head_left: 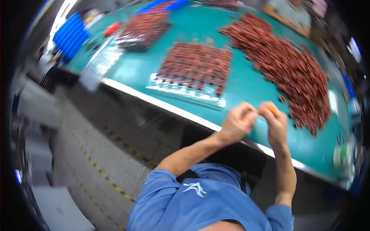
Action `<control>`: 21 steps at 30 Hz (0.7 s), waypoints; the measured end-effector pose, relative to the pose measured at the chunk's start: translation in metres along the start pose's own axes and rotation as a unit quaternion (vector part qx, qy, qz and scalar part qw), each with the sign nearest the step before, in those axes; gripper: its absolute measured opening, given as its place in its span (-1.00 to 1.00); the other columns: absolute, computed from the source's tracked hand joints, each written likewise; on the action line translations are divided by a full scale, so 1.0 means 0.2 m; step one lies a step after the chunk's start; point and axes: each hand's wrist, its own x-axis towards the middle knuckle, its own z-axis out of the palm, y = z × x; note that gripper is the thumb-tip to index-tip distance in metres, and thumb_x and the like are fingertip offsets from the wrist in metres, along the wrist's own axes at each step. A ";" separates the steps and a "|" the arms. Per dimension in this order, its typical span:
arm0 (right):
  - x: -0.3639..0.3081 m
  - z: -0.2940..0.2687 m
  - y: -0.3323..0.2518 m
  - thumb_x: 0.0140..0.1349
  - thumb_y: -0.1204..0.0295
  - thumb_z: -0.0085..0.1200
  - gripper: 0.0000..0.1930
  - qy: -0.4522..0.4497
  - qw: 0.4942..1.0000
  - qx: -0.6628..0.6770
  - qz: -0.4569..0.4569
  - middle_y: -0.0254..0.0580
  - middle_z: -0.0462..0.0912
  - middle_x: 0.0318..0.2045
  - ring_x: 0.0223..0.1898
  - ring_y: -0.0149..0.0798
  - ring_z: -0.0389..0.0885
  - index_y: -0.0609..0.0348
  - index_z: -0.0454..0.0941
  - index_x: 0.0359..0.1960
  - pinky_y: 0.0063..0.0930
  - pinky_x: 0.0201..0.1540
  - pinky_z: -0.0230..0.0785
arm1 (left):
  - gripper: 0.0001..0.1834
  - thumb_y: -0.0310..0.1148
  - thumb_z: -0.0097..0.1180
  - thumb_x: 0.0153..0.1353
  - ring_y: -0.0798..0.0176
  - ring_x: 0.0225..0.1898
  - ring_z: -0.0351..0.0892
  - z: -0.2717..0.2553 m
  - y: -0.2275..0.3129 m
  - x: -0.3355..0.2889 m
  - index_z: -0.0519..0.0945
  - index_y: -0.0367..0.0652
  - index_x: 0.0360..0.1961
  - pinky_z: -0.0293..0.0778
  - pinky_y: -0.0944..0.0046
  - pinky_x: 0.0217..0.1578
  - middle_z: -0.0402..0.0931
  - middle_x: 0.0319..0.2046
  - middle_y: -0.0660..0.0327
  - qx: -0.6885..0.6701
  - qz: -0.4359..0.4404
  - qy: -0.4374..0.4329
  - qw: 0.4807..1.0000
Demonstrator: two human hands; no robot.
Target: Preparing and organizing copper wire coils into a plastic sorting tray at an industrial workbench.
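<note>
Head view shows a small orange piece [268,110] pinched in the fingertips of the right hand [275,125], just above the near edge of the green table [246,82]. The picture is blurred, so I cannot tell which way the piece points or how its long axis runs; only a short orange end shows above the fingers. The left hand [237,124] is bunched with its fingers curled, touching or nearly touching the right hand beside the piece; whether it grips the piece too is not clear. Both forearms rise from blue sleeves at the lower edge.

Just right of the hands, and stretching away up the table, lies a big loose heap of reddish-brown pieces [287,63]. Ahead and left of the hands sits a clear tray [185,92] filled with rows of the same reddish-brown pieces. Farther left are another loaded tray [144,29] and a stack of blue trays [69,36]. Another person [291,13] sits at the far side.
</note>
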 end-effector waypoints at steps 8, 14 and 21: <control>-0.09 0.00 0.06 0.19 0.13 0.22 -0.50 0.120 0.979 -0.123 -0.108 -0.21 0.56 -0.24 -0.18 -0.35 0.54 0.33 0.49 -0.03 -0.50 -0.13 0.44 | -0.86 -0.40 -0.14 0.41 0.42 -0.48 0.40 -0.02 0.00 0.07 0.40 -0.24 -0.14 0.36 0.46 -0.41 0.38 -0.44 0.27 -0.048 -0.014 -0.049 0.998; -0.16 -0.02 0.12 0.28 0.21 0.14 -0.64 0.084 0.996 -0.005 0.013 -0.26 0.63 -0.36 -0.36 -0.46 0.58 0.31 0.55 -0.11 -0.61 -0.29 0.41 | -0.77 -0.44 0.00 0.34 0.41 -0.40 0.44 -0.03 0.04 0.01 0.34 -0.25 -0.03 0.40 0.43 -0.32 0.38 -0.37 0.26 -0.022 -0.005 -0.109 0.994; -0.14 0.01 0.11 0.40 0.24 -0.06 -0.65 0.111 0.992 -0.051 -0.038 -0.25 0.63 -0.47 -0.49 -0.47 0.57 0.33 0.59 -0.24 -0.60 -0.40 0.43 | -0.75 -0.50 -0.03 0.33 0.44 -0.44 0.45 -0.02 0.08 0.01 0.37 -0.30 0.02 0.40 0.46 -0.35 0.41 -0.41 0.27 0.091 -0.023 -0.131 0.987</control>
